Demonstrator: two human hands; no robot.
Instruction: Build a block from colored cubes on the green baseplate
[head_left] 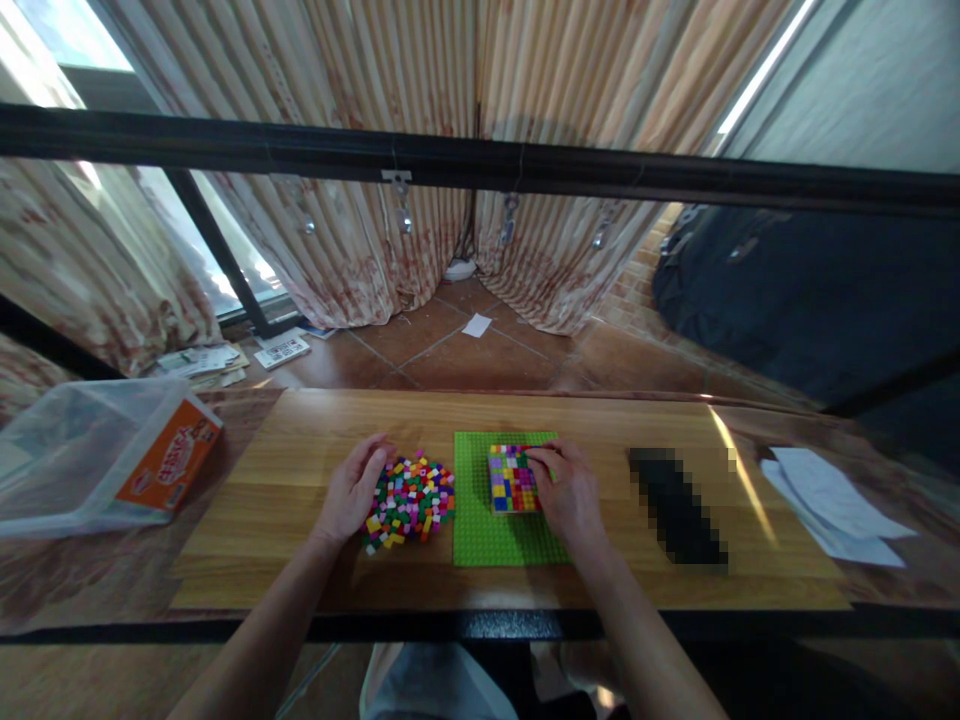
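My left hand (pixel 355 492) rests at the left edge of a heap of small coloured toy bricks (pixel 412 500), its fingers loosely curved and the thumb apart; no brick shows in it. Right of the heap lies a green studded baseplate (pixel 472 540). On it stands a squarish block of multicoloured bricks (pixel 508 485), several colours showing on top. My right hand (pixel 568 490) reaches over the block's right side, thumb and fingertips pinched together at its upper right. Whatever is between those fingertips is too small and covered to make out.
A clear plastic bin (pixel 90 450) with an orange label is at the left. To the right lie a pixelated dark object (pixel 679 508) and white papers (pixel 832 505). A black bar (pixel 480 160) crosses beyond the wooden board (pixel 255 540), in front of curtains.
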